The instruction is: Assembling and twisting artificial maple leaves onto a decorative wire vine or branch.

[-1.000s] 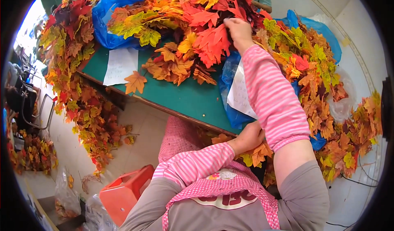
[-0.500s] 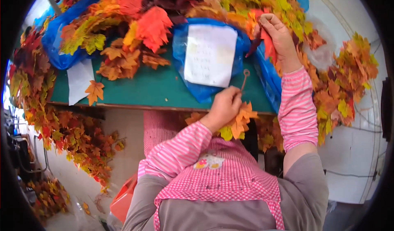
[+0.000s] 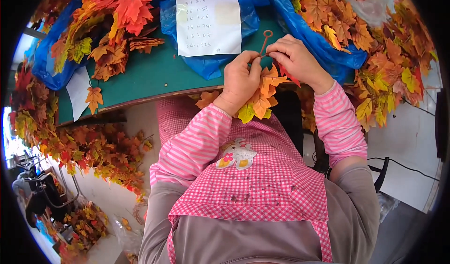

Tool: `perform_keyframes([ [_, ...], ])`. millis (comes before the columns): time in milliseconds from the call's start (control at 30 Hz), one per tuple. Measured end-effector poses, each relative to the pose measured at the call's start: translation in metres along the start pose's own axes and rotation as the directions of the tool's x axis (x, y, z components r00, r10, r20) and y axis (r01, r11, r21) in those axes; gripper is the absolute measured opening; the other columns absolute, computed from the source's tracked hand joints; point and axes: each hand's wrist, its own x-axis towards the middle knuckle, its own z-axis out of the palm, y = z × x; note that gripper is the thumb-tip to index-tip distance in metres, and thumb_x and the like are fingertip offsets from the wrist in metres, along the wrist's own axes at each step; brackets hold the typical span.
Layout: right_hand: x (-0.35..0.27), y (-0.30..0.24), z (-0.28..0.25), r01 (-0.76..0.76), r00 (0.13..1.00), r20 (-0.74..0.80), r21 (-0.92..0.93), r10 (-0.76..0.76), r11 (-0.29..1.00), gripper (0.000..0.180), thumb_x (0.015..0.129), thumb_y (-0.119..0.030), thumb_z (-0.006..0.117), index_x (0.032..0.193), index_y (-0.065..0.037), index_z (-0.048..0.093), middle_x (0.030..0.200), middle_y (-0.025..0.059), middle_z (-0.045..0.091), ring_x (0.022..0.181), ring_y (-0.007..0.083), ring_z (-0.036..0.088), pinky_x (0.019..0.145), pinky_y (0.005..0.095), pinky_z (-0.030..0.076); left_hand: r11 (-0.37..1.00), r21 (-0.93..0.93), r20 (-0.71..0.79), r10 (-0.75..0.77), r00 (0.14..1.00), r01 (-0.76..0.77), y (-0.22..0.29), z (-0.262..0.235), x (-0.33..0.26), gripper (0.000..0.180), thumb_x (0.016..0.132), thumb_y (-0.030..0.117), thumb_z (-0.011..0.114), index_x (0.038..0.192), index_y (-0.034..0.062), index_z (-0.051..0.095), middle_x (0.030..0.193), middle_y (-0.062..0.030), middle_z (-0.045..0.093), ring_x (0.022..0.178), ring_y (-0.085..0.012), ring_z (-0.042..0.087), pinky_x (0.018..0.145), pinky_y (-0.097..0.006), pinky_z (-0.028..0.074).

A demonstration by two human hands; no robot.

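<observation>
My left hand (image 3: 240,79), at the table's front edge, is closed in a pinch round a thin brown stem. The stem's looped end (image 3: 267,33) sticks up beyond the fingertips. Orange artificial maple leaves (image 3: 268,83) and a yellow-green leaf (image 3: 247,113) hang below that hand, over the edge. My right hand (image 3: 300,61) is also pinched, its fingertips right beside the left ones at the stem. A red artificial leaf (image 3: 288,74) shows under the right hand, partly hidden by its fingers. The exact spot where the fingertips meet is covered.
A handwritten white sheet (image 3: 206,20) lies on blue plastic (image 3: 208,67) on the green tabletop (image 3: 140,83). Red leaves (image 3: 130,11) and brown-orange leaves (image 3: 108,60) are piled at left. More blue plastic (image 3: 318,39) and leaf garlands (image 3: 389,71) lie at right. Garlands (image 3: 108,151) hang at left.
My right hand has come down from the leaf pile at the upper right to my left hand, bringing a red leaf. The view has shifted, and the left hand keeps hold of the stem.
</observation>
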Motion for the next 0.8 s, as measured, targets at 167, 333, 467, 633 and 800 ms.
perform_keyframes([
  [167, -0.0011, 0.0037, 0.0037, 0.014, 0.999, -0.038, -0.025, -0.015, 1.0, 0.007, 0.086, -0.01, 0.065, 0.091, -0.006, 0.068, 0.081, 0.007, 0.065, 0.082, 0.0277, 0.058, 0.075, 0.0382, 0.048, 0.998, 0.058, 0.023, -0.002, 1.0, 0.0, -0.0026, -0.001, -0.0005, 0.008, 0.094, 0.004, 0.061, 0.1, -0.0012, 0.064, 0.074, -0.0023, 0.065, 0.065, -0.0041, 0.058, 0.058, -0.022, 0.046],
  [333, -0.0016, 0.0045, 0.0047, 0.022, 0.999, -0.034, -0.068, -0.024, 0.997, 0.006, 0.087, -0.011, 0.064, 0.09, -0.008, 0.068, 0.082, 0.004, 0.064, 0.083, 0.0256, 0.057, 0.078, 0.0381, 0.047, 0.998, 0.069, 0.029, 0.006, 1.0, -0.008, -0.0007, -0.002, -0.0013, 0.007, 0.094, 0.004, 0.061, 0.098, -0.0012, 0.064, 0.073, -0.0028, 0.064, 0.065, -0.004, 0.057, 0.057, -0.022, 0.046],
  [467, -0.0027, 0.0028, 0.0039, 0.054, 0.998, -0.017, -0.135, -0.057, 0.989, 0.005, 0.086, -0.011, 0.064, 0.09, -0.01, 0.068, 0.082, 0.002, 0.064, 0.086, 0.0242, 0.057, 0.081, 0.0379, 0.045, 0.999, 0.052, 0.035, -0.001, 0.999, 0.0, 0.0009, -0.0022, -0.0017, 0.007, 0.094, 0.004, 0.061, 0.097, -0.0013, 0.064, 0.073, -0.0031, 0.064, 0.065, -0.0046, 0.057, 0.057, -0.022, 0.046],
  [633, -0.0011, 0.0017, 0.0041, 0.078, 0.997, -0.018, -0.141, -0.081, 0.987, 0.005, 0.086, -0.012, 0.065, 0.089, -0.01, 0.068, 0.083, 0.0012, 0.064, 0.088, 0.0238, 0.056, 0.082, 0.0383, 0.043, 0.999, 0.051, 0.02, -0.002, 1.0, 0.001, 0.0003, -0.0017, -0.0006, 0.008, 0.09, 0.006, 0.063, 0.092, -0.001, 0.064, 0.072, -0.015, 0.065, 0.061, -0.0227, 0.065, 0.058, -0.032, 0.051],
  [800, -0.0007, 0.001, 0.0089, 0.112, 0.994, 0.002, -0.164, -0.113, 0.98, 0.006, 0.086, -0.012, 0.064, 0.088, -0.01, 0.068, 0.083, 0.0018, 0.064, 0.09, 0.0241, 0.055, 0.082, 0.0386, 0.043, 0.998, 0.068, 0.032, 0.009, 0.999, -0.012, -0.0001, -0.0042, -0.0007, 0.007, 0.09, 0.006, 0.063, 0.09, -0.0006, 0.063, 0.073, -0.0165, 0.065, 0.062, -0.0268, 0.065, 0.059, -0.034, 0.051],
])
